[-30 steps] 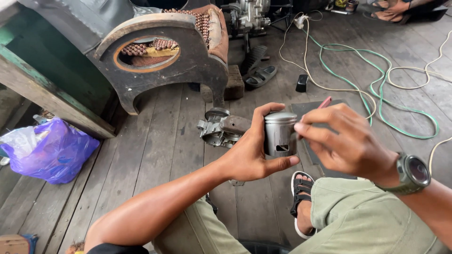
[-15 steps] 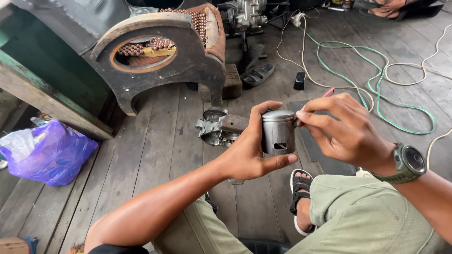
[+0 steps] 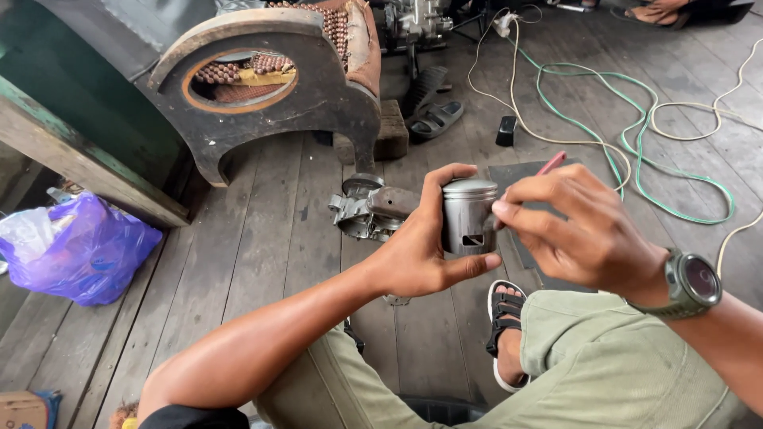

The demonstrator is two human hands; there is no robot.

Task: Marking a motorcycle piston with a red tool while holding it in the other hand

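My left hand (image 3: 421, 254) grips a grey metal piston (image 3: 467, 214), held upright in front of me with thumb over its top edge and fingers under its skirt. My right hand (image 3: 576, 226) is beside the piston on the right, fingers pinched on a thin tool with a red handle (image 3: 551, 163) whose tip meets the piston's side. A watch (image 3: 691, 282) sits on my right wrist.
A metal engine part (image 3: 366, 210) lies on the wooden plank floor (image 3: 262, 238). A dark rounded metal housing (image 3: 278, 87) stands behind it, next to a sandal (image 3: 433, 119). Green and cream cables (image 3: 636, 135) coil at right. A purple plastic bag (image 3: 87, 250) lies at left.
The hands and piston have hardly moved; my right fingers have shifted slightly against the piston's side.
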